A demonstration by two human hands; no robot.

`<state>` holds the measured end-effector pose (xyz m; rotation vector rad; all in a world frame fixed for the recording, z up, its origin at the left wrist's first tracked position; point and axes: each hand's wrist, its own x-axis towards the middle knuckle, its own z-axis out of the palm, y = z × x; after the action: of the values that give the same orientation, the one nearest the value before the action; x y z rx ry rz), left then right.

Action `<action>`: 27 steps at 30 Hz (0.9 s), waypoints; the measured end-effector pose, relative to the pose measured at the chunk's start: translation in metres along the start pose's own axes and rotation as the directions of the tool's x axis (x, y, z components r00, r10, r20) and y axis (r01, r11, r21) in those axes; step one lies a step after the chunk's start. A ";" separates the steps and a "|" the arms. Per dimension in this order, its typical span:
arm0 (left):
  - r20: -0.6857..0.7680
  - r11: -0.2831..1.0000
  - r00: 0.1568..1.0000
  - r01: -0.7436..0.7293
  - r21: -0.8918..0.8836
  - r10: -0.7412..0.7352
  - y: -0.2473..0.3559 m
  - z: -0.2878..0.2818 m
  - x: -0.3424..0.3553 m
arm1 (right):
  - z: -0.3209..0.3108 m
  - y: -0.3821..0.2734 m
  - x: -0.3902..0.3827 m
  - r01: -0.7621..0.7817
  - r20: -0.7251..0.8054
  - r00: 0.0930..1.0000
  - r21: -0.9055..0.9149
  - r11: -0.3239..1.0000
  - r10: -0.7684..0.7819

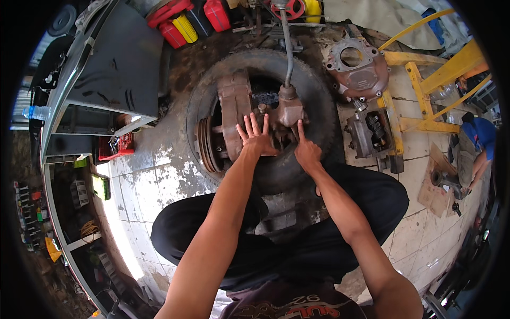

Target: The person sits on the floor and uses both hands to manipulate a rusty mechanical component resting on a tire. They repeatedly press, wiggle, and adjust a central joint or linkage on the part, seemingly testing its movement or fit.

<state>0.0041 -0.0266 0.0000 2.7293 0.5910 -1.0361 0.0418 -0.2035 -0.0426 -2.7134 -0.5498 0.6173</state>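
Note:
A brown metal transfer case (232,98) lies inside the opening of a large black tyre (325,90) on the floor before me. Its left end carries a ribbed round drum (208,146), and a long grey lever (289,53) rises from its right part. My left hand (256,139) rests on the middle of the casing, fingers spread, holding nothing. Just to the right, my right hand (308,153) has its index finger stretched out against the casing below the lever's base. Its other fingers are curled, with nothing visible in them.
A round bell housing (361,77) and an opened gear casing (372,133) sit right of the tyre, beside a yellow metal frame (419,95). Grey cabinet panels (114,69) stand left. Red jerrycans (217,15) are behind. At far right, another person's arm (479,169) reaches toward a metal part.

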 end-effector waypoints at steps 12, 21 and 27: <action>-0.002 1.000 1.000 -0.016 -0.008 0.016 -0.002 -0.002 -0.003 | -0.024 0.023 0.027 -0.299 0.299 0.954 0.954 0.006 0.033; -0.013 0.999 0.999 -0.038 -0.011 0.037 0.001 -0.005 -0.005 | -0.006 0.042 0.036 -0.017 -0.126 0.979 0.732 0.681 0.160; 0.010 1.000 1.000 -0.013 -0.007 0.013 0.000 -0.006 -0.006 | 0.010 0.015 0.011 0.193 -0.445 0.892 0.212 0.958 -0.081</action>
<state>0.0036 -0.0269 0.0084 2.7173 0.5730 -1.0417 0.0505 -0.2103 -0.0607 -2.4315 -0.5018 0.0307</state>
